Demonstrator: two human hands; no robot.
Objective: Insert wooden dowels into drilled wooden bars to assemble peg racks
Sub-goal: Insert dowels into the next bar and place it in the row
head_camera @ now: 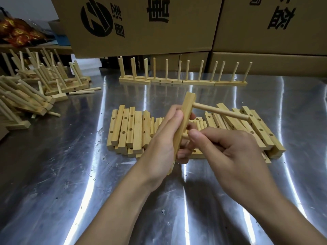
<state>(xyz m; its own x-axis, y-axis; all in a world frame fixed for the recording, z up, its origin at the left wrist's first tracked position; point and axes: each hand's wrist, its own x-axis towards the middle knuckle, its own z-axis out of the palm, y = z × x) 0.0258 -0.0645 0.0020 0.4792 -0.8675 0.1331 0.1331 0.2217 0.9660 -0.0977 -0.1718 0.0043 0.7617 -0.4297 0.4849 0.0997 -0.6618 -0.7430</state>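
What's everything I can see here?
held bar: one, pale wood, mid-air centre
seated dowel: one, pale, sticking from held bar's top
second dowel: one, pale, at held bar's middle
bar pile: many, pale, table centre
rack row: several, pale, table back
rack heap: many, pale, left
loose dowels: two, pale, beside rack heap
boxes: several, brown, behind table
bundle: one, red-gold, top left
table: one, shiny steel, underneath
left grip: one, holds held bar
right grip: one, pinches second dowel
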